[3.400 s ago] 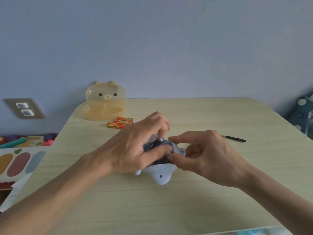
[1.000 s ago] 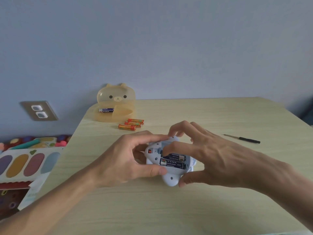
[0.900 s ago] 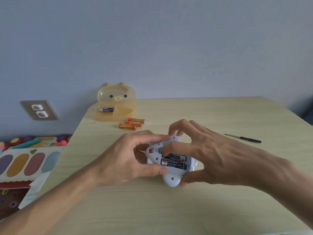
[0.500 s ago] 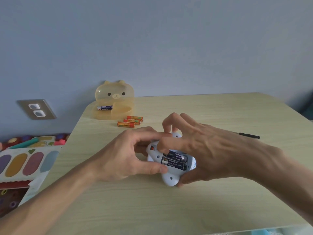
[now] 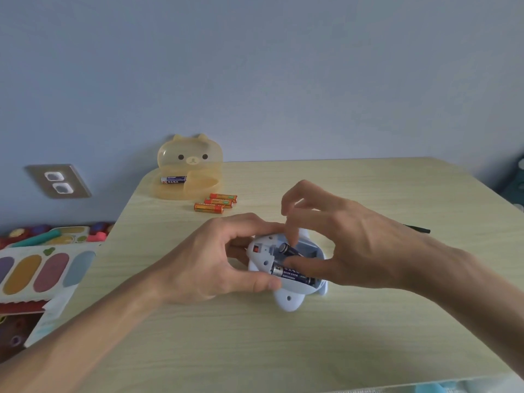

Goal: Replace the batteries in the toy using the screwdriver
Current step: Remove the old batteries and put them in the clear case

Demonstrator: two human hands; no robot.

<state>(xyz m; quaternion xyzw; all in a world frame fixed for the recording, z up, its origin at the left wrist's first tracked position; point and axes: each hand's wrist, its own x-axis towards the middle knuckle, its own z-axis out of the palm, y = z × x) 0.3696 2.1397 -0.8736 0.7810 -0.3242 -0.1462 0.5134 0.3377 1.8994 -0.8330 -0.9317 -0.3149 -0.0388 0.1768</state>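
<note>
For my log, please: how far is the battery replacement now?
Done: the toy is open, one dark battery lies in the bear case. In hand: left hand grips the toy; right hand pinches a tilted battery. Left: remove last battery, fit orange batteries, use screwdriver.

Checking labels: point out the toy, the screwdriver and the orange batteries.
toy [image 5: 287,300], head view, on its rounded near end.
screwdriver [image 5: 419,228], head view, on its black handle.
orange batteries [image 5: 219,202], head view, on the middle battery.

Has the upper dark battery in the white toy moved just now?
Yes. The upper dark battery has tipped up, one end lifting from the white plastic toy.
</note>
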